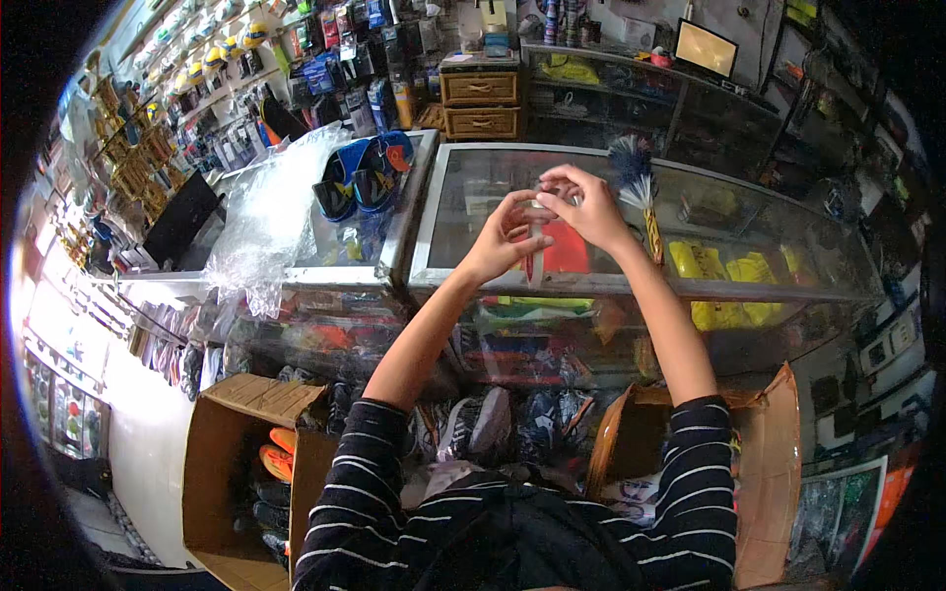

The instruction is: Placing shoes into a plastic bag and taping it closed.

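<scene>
Both my hands are raised over a glass-topped display counter point(473, 170), fingertips close together. My left hand point(502, 236) curls its fingers around a narrow, translucent item with a reddish inner edge, which looks like a roll of clear tape point(536, 258) seen edge-on. Thumb and fingers of my right hand point(587, 203) are bent towards the left fingertips. Blur there hides whether the right hand pinches anything. A flat red item point(565, 247) shows behind and below the hands. To their right lies a duster-like brush point(639, 192) with dark and pale bristles and a yellow-and-black handle.
Blue-and-black slippers point(362, 177) and clear plastic bags point(266, 199) lie on the left counter. Yellow packages point(720, 277) show through the glass on the right. Open cardboard boxes point(236, 473) and shoes point(473, 428) stand near my body. A wicker drawer unit point(480, 89) stands behind.
</scene>
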Motion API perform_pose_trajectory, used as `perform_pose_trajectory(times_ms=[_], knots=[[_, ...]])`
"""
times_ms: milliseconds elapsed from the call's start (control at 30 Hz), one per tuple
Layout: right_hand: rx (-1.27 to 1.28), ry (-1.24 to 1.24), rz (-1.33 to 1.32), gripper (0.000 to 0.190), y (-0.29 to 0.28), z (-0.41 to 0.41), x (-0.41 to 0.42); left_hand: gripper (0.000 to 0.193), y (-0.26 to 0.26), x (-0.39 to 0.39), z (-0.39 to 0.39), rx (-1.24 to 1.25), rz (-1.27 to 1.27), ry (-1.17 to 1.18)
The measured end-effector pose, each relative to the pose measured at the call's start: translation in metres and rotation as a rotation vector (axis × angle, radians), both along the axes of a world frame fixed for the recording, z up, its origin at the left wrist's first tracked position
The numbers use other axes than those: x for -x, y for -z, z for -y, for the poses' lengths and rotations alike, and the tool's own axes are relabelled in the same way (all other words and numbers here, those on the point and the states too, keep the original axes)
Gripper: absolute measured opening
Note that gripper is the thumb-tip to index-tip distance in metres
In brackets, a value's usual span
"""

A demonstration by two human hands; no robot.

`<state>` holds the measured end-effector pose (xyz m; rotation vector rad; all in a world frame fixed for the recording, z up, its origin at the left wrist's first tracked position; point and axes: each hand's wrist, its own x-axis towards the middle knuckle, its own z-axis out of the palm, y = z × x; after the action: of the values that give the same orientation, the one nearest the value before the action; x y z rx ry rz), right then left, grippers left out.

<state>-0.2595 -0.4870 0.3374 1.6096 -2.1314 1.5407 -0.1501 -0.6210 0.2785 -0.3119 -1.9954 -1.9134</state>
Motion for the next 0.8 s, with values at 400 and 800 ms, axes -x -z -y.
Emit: perform_pose_trajectory(times_ms=[400,800], knots=[[-0.058,-0.421,0.34,0.01,0.003,-0.015,-0.009,0.082,0.009,0.002,0.008,-0.159,0.019,0.045],[0.042,0.013,-0.024,0.019,0.031,-0.003,0.009,0.086,0.007,0.002,-0.006,-0.083,-0.011,-0.015]])
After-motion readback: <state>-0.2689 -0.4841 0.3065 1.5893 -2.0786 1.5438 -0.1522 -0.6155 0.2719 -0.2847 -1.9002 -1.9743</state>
